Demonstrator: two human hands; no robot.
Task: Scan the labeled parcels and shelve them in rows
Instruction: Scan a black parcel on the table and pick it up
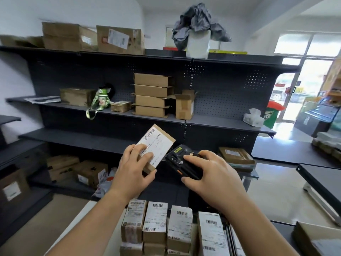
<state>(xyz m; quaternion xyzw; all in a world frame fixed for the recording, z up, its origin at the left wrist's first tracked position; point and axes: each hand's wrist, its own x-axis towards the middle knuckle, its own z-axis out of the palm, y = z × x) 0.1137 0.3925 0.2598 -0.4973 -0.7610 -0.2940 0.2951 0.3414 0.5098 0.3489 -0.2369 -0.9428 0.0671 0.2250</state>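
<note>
My left hand (133, 169) grips a small cardboard parcel (158, 143) by its lower end, white barcode label facing me, tilted up to the right. Just right of it, my right hand (208, 174) holds a black handheld scanner (181, 161), its top end close to the parcel's lower right edge. Several more labeled parcels (156, 224) stand in rows at the bottom centre, below my forearms. Behind my hands runs the dark metal shelf unit (103, 143), its third shelf bare on the left.
The shelf above holds a stack of flat brown boxes (152, 96), an open carton (184, 106), a green bottle (102, 98) and a tissue pack (253, 118). Larger cartons line the top shelf. Boxes sit on the bottom shelf at left. A doorway opens at far right.
</note>
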